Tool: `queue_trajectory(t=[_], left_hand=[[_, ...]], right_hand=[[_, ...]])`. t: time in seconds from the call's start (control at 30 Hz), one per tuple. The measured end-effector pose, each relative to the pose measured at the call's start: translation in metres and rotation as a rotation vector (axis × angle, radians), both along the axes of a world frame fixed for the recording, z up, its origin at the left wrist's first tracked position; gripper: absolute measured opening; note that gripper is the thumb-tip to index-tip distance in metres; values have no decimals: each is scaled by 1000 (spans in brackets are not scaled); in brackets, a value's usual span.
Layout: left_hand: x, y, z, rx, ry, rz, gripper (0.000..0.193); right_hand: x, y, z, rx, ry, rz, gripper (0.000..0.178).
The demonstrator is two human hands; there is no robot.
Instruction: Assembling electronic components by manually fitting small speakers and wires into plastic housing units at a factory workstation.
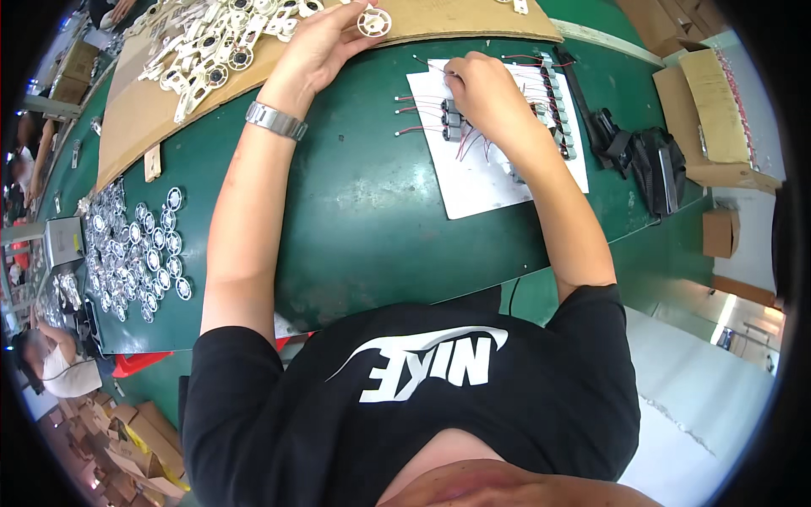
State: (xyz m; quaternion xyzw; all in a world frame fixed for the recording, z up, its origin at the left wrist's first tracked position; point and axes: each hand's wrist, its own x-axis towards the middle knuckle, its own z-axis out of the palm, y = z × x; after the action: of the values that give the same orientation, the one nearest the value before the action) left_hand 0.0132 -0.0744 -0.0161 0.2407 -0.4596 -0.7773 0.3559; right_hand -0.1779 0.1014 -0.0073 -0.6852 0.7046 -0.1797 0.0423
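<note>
My left hand (319,52), at the far edge of the bare green table, is closed on a cream-white plastic part with a round spoked ring (374,23) at its end. My right hand (488,91) is closed above a white sheet (477,196), fingers curled down. A thin wire with a small connector leads to its fingertips, where a small wired motor is mostly hidden. Just below those fingers, grey-black motors (452,120) lie in a column with red and black leads pointing left. Another column of grey motors (563,118) lines the sheet's right side.
Cardboard (456,24) across the far side bears a heap of cream plastic parts (211,55). Many silvery ring parts (139,253) cover the table's left end. A black strapped pouch (659,169) lies right of the sheet, near an opened carton (697,118). Other people sit at far left.
</note>
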Motion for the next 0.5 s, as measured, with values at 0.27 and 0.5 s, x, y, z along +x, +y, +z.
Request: queue_trajectory(t=[0.27, 0.5], left_hand=[[-16, 26, 6, 223, 79, -119, 44], [-24, 37, -8, 86, 44, -153, 44]], right_hand=[[-11, 14, -12, -106, -48, -163, 22], [-5, 11, 6, -405, -345, -167, 29]])
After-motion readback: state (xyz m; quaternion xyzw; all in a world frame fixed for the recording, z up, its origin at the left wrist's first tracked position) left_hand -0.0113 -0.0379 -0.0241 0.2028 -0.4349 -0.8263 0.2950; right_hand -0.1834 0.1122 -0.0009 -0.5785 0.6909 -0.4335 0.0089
